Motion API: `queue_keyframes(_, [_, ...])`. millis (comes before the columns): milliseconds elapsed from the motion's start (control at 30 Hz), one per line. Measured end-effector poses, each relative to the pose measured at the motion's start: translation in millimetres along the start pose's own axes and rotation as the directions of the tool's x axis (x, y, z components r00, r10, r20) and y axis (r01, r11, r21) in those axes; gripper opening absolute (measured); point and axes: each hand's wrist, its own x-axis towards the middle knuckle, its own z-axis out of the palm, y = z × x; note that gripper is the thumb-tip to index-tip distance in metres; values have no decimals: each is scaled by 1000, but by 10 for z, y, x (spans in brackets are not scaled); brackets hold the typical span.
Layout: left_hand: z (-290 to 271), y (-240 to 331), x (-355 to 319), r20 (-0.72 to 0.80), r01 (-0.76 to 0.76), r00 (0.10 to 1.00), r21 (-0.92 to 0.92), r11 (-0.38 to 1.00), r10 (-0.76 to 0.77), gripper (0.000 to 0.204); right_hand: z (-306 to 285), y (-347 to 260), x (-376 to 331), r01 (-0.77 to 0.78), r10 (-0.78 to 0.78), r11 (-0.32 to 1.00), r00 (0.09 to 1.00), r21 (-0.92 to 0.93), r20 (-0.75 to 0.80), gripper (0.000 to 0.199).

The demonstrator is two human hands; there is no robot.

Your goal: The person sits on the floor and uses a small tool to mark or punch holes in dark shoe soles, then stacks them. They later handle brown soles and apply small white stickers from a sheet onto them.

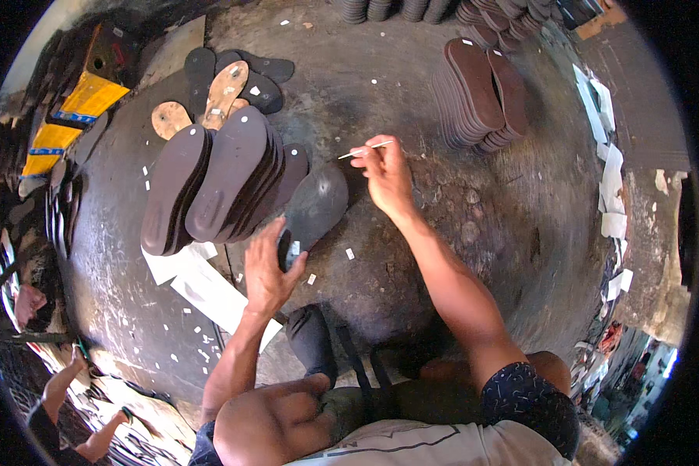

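1 dark sole (324, 200) is placed flat or nearly so on the dark work surface (380, 272), between the 2 hands and just right of the stacked brown insoles. 3 stacks of these are seen there: a left stack (169, 190), a middle stack (227, 175) and a smaller rear stack (293, 172), partly covered by the middle stack. Farther off at the right, 2 more stacks (474, 81) are set side by side. 3 tan pieces (227, 84) are counted behind the left group, 1 of them mostly hidden.

By the left hand (266, 273), the near end of the sole is touched, with the thumb spread apart from the fingers; whether it is pinched or only steadied cannot be told. In the right hand (388, 182), 1 thin white stick (346, 156) is pinched between thumb and fingertips, held apart from the sole.

The near end of the sole is partly covered by the left hand. The layers within the stacks are too tightly packed to be counted. At the lower left, another person's limbs (60, 384) are cut off by the dark rim.
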Motion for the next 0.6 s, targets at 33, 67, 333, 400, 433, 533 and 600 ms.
queue_keyframes(33, [132,3,-23,33,23,999,2,1000,-23,82,37,98,20,31,-31,999,1000,-34,0,17])
queue_keyframes(67, [236,-12,-22,37,28,999,-15,999,-28,82,57,187,54,22,-23,999,1000,-44,-15,18])
queue_keyframes(333, [402,-180,6,24,-18,1000,1,1000,18,87,153,258,95,-92,92,994,996,-53,6,17])
queue_keyframes(400, [409,-172,8,27,-4,1000,8,1000,4,88,72,220,88,43,-40,991,999,-125,27,16])
queue_keyframes(433, [396,-187,-13,25,14,1000,17,1000,-14,89,105,123,79,109,-102,982,993,-153,50,16])
queue_keyframes(533, [413,-216,5,26,20,999,-5,1000,-20,90,181,95,-163,233,-168,862,969,-450,181,7])
queue_keyframes(600, [425,-198,41,54,39,998,-7,999,-38,93,210,159,-151,301,-220,829,950,-471,220,4])
